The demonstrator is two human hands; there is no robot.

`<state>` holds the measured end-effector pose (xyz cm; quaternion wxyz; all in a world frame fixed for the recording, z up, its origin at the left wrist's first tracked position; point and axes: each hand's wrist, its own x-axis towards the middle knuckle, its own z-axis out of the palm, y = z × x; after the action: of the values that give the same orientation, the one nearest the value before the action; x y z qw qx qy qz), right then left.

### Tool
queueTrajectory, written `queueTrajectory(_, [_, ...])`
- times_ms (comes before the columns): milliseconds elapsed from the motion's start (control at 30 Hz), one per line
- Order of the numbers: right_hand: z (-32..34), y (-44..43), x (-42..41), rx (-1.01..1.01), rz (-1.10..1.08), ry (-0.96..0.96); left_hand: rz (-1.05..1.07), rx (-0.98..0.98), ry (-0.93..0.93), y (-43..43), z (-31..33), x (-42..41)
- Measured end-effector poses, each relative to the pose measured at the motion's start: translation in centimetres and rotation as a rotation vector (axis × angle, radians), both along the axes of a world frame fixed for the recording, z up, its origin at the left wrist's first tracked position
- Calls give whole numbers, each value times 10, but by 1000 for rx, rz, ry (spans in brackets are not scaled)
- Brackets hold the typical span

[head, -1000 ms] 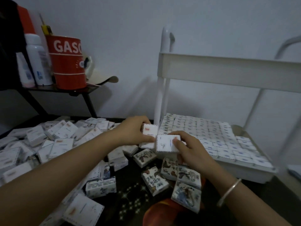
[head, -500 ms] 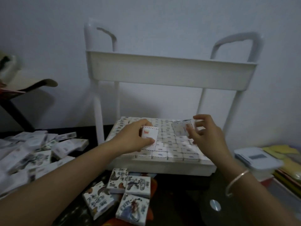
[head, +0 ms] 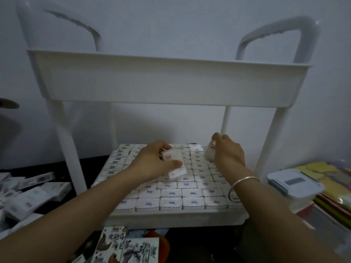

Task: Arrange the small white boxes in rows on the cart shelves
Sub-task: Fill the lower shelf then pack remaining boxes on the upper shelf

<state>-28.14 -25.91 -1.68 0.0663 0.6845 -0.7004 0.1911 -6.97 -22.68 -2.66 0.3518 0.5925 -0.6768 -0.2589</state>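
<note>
A white two-tier cart stands in front of me; its lower shelf [head: 171, 218] is packed with rows of small white boxes [head: 171, 203]. My left hand [head: 152, 164] hovers over the middle of that shelf and grips a small stack of white boxes [head: 174, 164] with red print on top. My right hand [head: 228, 152] reaches to the back right of the shelf and pinches one white box [head: 209, 153], tilted on edge just above the rows. The upper shelf [head: 167, 80] shows only its front wall; its inside is hidden.
A heap of loose white boxes [head: 32, 194] lies on the dark surface to the left. Picture-printed boxes [head: 125, 245] lie below the cart's front edge. A lidded plastic container [head: 292, 183] and yellow paper stacks [head: 326, 171] sit at the right. A wall stands behind.
The view has swung from the pile to the cart. Both hands carried their boxes over the lower shelf; the right hand moved farther back and right, lowering its box toward the rows.
</note>
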Motion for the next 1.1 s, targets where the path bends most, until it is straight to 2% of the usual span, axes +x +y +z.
queueTrajectory(100, [-3,-5,-5,-32,-16,-29,41,-26,-105,-11,1,-6])
queueTrajectory(233, [-16,-12,-7,98,40,-47,21,12,53,-23,-3,-15])
queueTrajectory(367, [-29,-16,-8,216,49,-174,-21,34,214,-30,-5,-26])
queueTrajectory(667, [-47,-12,-2,185,36,-293,-146,-22,233,-49,-5,-45])
queueTrajectory(800, [-46,-9,0,139,6,-310,-246,-213,46,-62,7,-55])
queueTrajectory(900, [-45,-8,0,162,-16,-369,-297,-335,-276,-77,14,-66])
queueTrajectory(967, [-43,-7,-2,178,-28,-428,-312,-341,-450,-87,17,-72])
queueTrajectory(1100, [-43,-9,-4,159,-81,-521,-452,-270,-533,-104,24,-85])
